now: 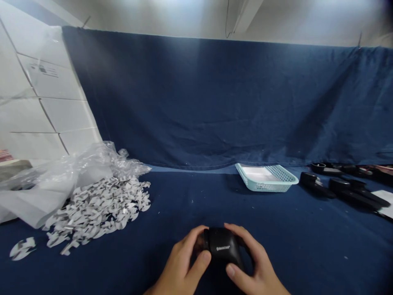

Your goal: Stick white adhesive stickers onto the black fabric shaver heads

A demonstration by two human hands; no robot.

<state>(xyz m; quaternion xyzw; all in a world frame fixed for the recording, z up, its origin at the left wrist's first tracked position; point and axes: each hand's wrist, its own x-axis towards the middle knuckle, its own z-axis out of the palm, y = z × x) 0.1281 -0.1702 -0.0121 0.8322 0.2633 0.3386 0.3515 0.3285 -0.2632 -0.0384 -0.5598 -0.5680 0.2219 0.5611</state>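
Observation:
A black rounded device with small white lettering on its top is held low over the dark blue cloth, close to me. My left hand grips its left end, thumb in front and fingers behind. Around the right end curls my right hand, its thumb near the front edge and its index finger at the far side. The underside of the device is hidden, and its exact kind does not show.
A heap of small grey-white cut pieces lies at left, beside crumpled clear plastic. White boxes are stacked behind. A light blue basket stands at back right, near several black devices. A blue curtain hangs behind.

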